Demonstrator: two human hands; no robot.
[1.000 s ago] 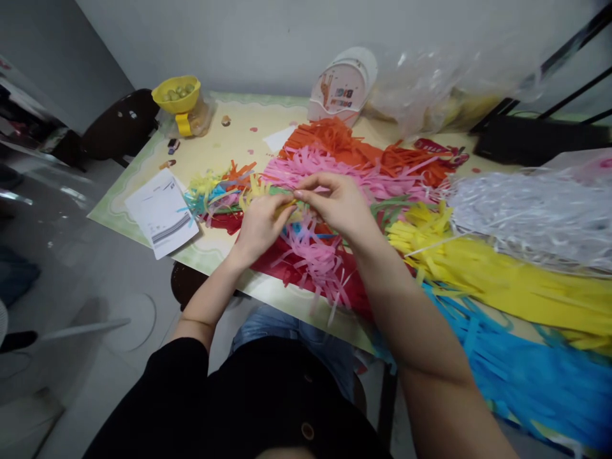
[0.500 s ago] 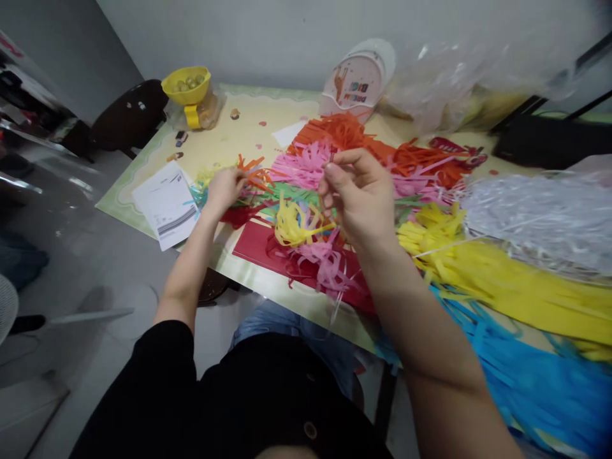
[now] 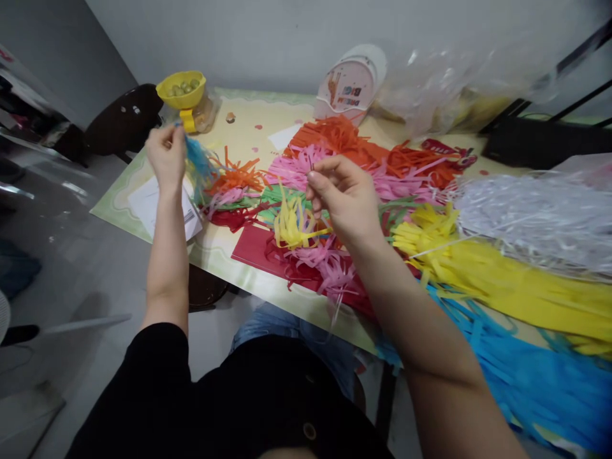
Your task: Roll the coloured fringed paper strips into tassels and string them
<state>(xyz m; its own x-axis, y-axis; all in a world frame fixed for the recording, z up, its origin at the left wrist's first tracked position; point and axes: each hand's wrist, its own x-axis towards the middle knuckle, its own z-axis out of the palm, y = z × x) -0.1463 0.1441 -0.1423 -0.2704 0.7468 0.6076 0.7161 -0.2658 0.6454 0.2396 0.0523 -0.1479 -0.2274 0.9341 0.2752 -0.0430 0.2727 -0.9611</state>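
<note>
At the table's left side, my left hand is raised and pinches the end of a blue tissue-paper tassel, whose strips trail down to the right. My right hand is closed above the middle of the table, thumb and forefinger pinching a thin dark wire-like piece. Under and around it lie a yellow tassel, a pink tassel and pink fringe. An orange tassel and dark red strips rest between my hands. A flat red folder-like piece lies near the front edge.
White paper lies at the left. A yellow bowl of green fruit stands at the back left. Orange fringe, yellow fringe, blue fringe and white strips cover the right. Behind are a pink printed container and clear plastic bags.
My left hand has moved left and up from the pile, drawing out the blue tassel. My right hand has shifted slightly left, still pinching the thin piece.
</note>
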